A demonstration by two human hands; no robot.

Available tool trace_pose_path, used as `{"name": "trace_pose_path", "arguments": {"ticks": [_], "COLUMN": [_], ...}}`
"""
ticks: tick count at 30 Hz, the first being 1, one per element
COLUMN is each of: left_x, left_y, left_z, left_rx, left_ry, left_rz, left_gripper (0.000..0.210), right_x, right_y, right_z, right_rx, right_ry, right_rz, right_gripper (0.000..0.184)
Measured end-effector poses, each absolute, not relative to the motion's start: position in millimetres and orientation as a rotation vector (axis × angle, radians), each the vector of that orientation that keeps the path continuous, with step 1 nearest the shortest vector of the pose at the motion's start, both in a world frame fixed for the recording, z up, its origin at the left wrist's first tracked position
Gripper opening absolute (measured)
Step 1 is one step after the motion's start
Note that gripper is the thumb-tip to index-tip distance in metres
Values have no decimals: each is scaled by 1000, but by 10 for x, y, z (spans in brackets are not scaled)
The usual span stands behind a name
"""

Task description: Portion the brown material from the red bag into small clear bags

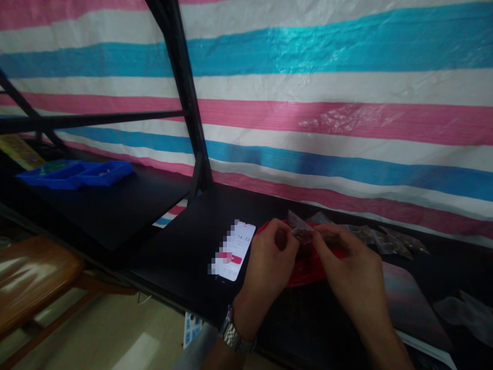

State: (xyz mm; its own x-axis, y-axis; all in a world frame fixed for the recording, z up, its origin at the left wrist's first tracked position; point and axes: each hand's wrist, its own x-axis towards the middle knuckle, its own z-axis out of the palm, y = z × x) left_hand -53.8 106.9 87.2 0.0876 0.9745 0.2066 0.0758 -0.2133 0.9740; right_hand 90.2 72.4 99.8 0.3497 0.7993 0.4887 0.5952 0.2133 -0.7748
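Between my two hands is a small clear plastic bag (300,222), pinched at its edges above a red tray (308,277). My left hand (271,257), with a metal watch on its wrist, is closed on the bag's left side. Thumb and fingers of my right hand (352,264) close on its right side. Something dark shows low in the bag, too small to name. Much of the red tray is hidden behind my hands. Beyond my right hand lie several filled clear bags (387,241) with brownish contents.
A lit phone (234,252) lies left of my hands on the black table (173,257). A grey flat panel (416,303) and loose clear bags (468,313) are at right. A blue compartment tray (77,174) sits beyond a black metal post (188,97). Striped sheeting (346,118) hangs behind.
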Motion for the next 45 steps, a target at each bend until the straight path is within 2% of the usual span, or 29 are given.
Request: {"name": "trace_pose_path", "arguments": {"ticks": [3,9,11,14,17,27,31,35,40,45], "left_x": [-528,-558,-567,-564,-558,-572,-568,-569,-529,-513], "left_y": [1102,1200,1228,1259,1276,1264,1256,1238,1203,1202], "left_z": [838,831,829,803,771,791,792,777,729,665], "left_rx": [1128,668,662,739,888,1163,1220,1308,1390,1444], "left_ry": [994,821,857,909,919,792,790,781,802,872], "left_rz": [1223,1217,1276,1365,1426,1428,1405,1371,1334,1340], "left_gripper": [5,21,22,44,52,48,49,47,44,46], "right_x": [866,838,858,904,969,1170,1176,1164,1141,1063], "right_y": [736,766,778,794,792,628,612,609,596,640], "right_z": [965,916,887,844,843,875,880,992,1085,940], "right_rx": [-1408,-1275,-1293,-1397,-1543,-1909,-2011,-2030,-1922,-2011], "right_ry": [-1389,-1572,-1613,-1654,-1727,-1938,-1917,-1887,-1788,-1863], "right_rz": [298,343,326,242,116,-164,-137,22,30,11], "right_gripper": [19,12,12,15,20,20,39,47,45,39]}}
